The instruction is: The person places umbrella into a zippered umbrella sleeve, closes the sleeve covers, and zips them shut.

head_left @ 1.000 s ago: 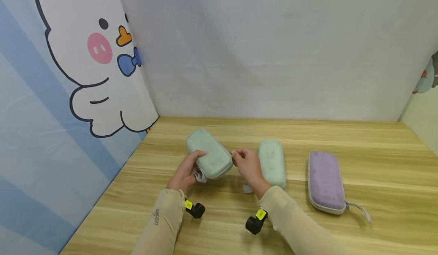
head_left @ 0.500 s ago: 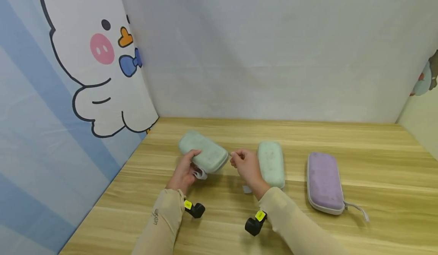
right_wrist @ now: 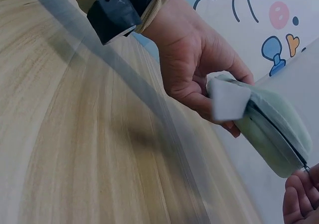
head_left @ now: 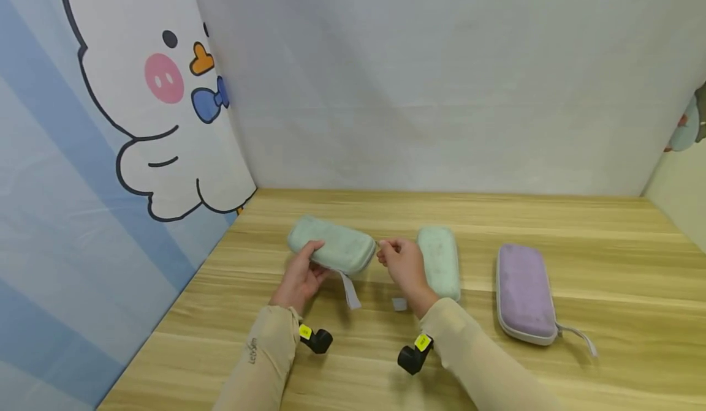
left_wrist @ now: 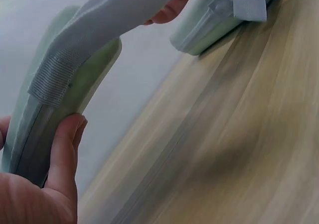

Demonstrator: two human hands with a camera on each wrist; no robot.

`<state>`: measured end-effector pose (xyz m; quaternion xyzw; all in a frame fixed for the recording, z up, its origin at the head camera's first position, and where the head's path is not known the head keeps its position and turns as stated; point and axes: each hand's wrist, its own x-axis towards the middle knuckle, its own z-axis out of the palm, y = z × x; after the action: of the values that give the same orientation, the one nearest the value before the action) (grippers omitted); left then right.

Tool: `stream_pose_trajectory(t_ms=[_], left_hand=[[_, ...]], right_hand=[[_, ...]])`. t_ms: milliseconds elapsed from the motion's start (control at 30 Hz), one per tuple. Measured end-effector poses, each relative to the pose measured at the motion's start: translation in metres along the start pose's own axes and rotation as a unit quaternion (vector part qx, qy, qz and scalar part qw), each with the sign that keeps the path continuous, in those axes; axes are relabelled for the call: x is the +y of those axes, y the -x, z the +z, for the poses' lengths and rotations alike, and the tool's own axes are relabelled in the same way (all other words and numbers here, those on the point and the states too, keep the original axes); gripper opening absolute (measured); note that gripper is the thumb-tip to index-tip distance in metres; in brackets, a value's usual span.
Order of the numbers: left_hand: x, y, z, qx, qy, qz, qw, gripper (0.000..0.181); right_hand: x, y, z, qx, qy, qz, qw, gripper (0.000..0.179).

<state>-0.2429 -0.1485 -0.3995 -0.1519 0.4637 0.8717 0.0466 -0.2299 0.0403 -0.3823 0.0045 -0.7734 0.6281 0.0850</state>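
My left hand (head_left: 300, 276) grips a pale green zip case (head_left: 333, 244) above the table, its thumb on the top and fingers beneath. The case lies nearly crosswise, and a grey strap (head_left: 350, 291) hangs from its near side. At the case's right end, my right hand (head_left: 405, 267) pinches the small zip pull (right_wrist: 306, 168) between thumb and fingers. In the right wrist view a dark line runs along the zip seam (right_wrist: 279, 129); whether it gapes there I cannot tell. The left wrist view has the strap (left_wrist: 99, 30) crossing close to the lens.
A second pale green case (head_left: 441, 264) lies on the wooden table (head_left: 353, 368), just right of my right hand, its strap tab (head_left: 399, 304) poking out. Farther right lies a purple case (head_left: 526, 291) with a strap. A cartoon-printed curtain (head_left: 160, 154) borders the left side.
The green case has turned to lie more crosswise, and its strap now hangs down freely. My right hand stays at the case's right end, rising only slightly.
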Motion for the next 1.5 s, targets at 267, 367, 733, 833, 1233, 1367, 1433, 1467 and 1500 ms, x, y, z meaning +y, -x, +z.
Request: stream_pose_trajectory(t_ms=[267,367,733,833,1233,1367,1433,1467,1500], left_hand=[[-0.004,-0.002,0.003,0.008,0.043,0.011,0.999,0.024],[-0.005,-0.001,0.005,0.015,0.056,0.011,0.9983,0.025],[-0.008,0.003,0.012,0.031,0.097,0.029,0.9944,0.025],[-0.008,0.003,0.014,0.043,0.109,0.034,0.9925,0.023],[-0.007,0.002,0.017,0.029,0.145,0.03,0.9886,0.045],[-0.003,0.002,0.008,0.022,0.136,0.007,0.9904,0.039],[0.0,0.002,0.003,0.024,0.123,-0.001,0.9921,0.037],[0.001,0.002,0.001,0.027,0.111,-0.004,0.9935,0.036],[0.002,0.002,-0.001,0.028,0.104,-0.007,0.9942,0.036]], right_hand=[[0.004,-0.001,0.002,0.007,-0.012,-0.005,0.9999,0.017],[0.003,-0.001,0.002,0.008,-0.015,-0.008,0.9998,0.016],[0.0,0.001,0.003,0.007,-0.01,-0.013,0.9998,0.016],[-0.001,0.003,0.004,-0.001,-0.008,-0.019,0.9998,0.017],[-0.003,0.005,0.004,-0.004,-0.001,-0.021,0.9998,0.018],[-0.004,0.004,0.001,0.002,-0.005,-0.019,0.9998,0.017],[-0.004,0.003,-0.001,0.003,-0.009,-0.014,0.9999,0.017],[-0.004,0.003,-0.001,0.002,-0.008,-0.013,0.9999,0.017],[-0.004,0.002,-0.002,0.001,-0.009,-0.013,0.9999,0.017]])
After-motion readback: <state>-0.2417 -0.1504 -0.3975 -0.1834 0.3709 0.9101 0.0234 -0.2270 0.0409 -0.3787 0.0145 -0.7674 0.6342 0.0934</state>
